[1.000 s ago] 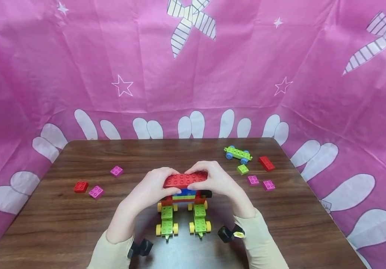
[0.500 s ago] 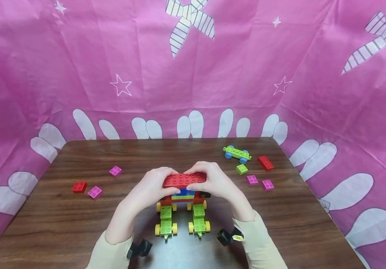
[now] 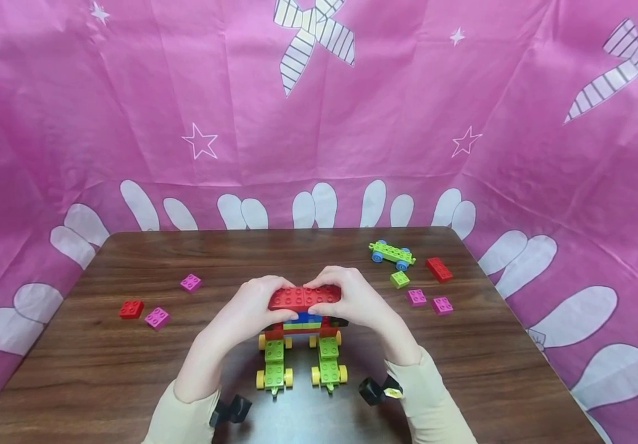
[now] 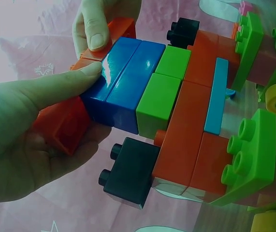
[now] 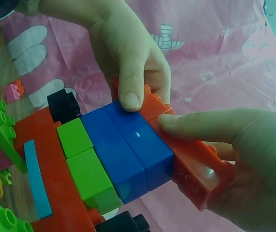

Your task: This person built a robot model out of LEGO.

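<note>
A toy-brick build stands at the table's front middle. Two red bricks [image 3: 287,298] lie end to end across its top, overhanging blue bricks [image 4: 133,72]. Below come green bricks [image 4: 159,92], a red layer [image 4: 183,130] with a thin light-blue strip [image 4: 217,96], and black bricks [image 4: 133,169] jutting at both sides. Two green wheeled bases [image 3: 274,369] with yellow wheels form the feet. My left hand [image 3: 244,306] grips the left red brick, thumb on the near side, fingers behind. My right hand [image 3: 359,299] grips the right one likewise; its thumb reaches near the seam.
On the left of the wooden table [image 3: 91,376] lie a red brick [image 3: 131,309] and two pink bricks [image 3: 157,317]. At the right are a green car base [image 3: 392,253] with blue wheels, a small green brick [image 3: 400,279], a red brick [image 3: 439,269] and two pink bricks [image 3: 442,305].
</note>
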{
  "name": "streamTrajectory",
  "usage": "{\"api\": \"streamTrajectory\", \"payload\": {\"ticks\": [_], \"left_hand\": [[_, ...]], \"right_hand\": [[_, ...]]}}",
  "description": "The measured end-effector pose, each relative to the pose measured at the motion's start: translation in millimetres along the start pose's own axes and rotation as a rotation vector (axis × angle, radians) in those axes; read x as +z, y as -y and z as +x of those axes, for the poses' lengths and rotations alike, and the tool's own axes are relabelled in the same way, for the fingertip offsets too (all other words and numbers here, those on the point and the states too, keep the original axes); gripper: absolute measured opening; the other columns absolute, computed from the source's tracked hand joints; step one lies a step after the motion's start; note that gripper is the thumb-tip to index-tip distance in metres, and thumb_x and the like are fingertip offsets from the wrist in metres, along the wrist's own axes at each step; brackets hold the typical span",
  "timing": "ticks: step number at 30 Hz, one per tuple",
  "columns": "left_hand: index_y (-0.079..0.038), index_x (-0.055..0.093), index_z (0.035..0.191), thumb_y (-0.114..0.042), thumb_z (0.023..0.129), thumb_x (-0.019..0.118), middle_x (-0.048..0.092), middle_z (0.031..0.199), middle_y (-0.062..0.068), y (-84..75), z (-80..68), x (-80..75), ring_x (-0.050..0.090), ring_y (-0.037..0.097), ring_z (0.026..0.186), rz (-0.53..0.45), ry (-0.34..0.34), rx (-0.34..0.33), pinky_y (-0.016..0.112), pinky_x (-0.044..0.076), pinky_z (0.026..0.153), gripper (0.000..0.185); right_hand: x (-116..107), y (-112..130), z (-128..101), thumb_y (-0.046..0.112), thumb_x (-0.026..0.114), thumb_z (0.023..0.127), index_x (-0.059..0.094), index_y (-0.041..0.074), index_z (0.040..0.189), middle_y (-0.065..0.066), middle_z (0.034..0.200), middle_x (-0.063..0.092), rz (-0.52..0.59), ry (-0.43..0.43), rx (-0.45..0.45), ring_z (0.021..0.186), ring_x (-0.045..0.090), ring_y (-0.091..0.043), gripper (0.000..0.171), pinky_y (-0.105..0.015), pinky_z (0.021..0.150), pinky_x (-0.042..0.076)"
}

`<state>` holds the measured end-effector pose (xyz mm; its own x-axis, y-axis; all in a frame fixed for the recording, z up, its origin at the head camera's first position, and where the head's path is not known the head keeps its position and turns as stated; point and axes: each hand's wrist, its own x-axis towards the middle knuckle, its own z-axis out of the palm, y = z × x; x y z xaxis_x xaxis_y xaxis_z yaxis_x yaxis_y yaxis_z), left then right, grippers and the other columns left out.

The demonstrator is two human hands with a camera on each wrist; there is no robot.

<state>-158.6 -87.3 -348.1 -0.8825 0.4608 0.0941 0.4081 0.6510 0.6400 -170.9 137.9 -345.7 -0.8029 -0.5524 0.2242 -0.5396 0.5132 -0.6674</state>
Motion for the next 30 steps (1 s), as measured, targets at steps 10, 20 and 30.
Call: {"api": "streamTrajectory", "payload": {"ticks": [10,20,30], "left_hand": [[-0.013,0.067,0.112,-0.027,0.079,0.082,0.069,0.103,0.000,-1.3,-1.4,-0.2,0.061,0.014,0.090,-0.006,-0.003,-0.017,0.034,0.056,0.082,0.039],[-0.013,0.067,0.114,-0.027,0.080,0.082,0.068,0.105,0.000,-1.6,-1.8,-0.9,0.061,0.013,0.091,-0.001,0.005,0.009,0.034,0.056,0.083,0.040],[-0.013,0.067,0.117,-0.028,0.080,0.081,0.068,0.109,0.000,0.6,-4.0,-4.4,0.061,0.015,0.096,-0.015,0.002,0.043,0.036,0.055,0.086,0.043]], "right_hand": [[-0.7,0.5,-0.8,0.024,0.082,0.079,0.074,0.012,0.109,0.000,0.097,0.070,0.014,0.008,-0.002,0.086,0.060,-0.011,0.034,-0.024,0.072,0.055],[-1.6,-3.5,-0.9,0.024,0.082,0.080,0.073,0.013,0.110,-0.001,0.099,0.071,0.043,0.009,-0.009,0.088,0.061,-0.012,0.033,-0.025,0.075,0.055],[-1.3,-5.5,-2.6,0.025,0.081,0.081,0.071,0.014,0.114,0.001,0.107,0.072,0.023,0.015,-0.016,0.092,0.062,-0.011,0.036,-0.026,0.079,0.055]]}}
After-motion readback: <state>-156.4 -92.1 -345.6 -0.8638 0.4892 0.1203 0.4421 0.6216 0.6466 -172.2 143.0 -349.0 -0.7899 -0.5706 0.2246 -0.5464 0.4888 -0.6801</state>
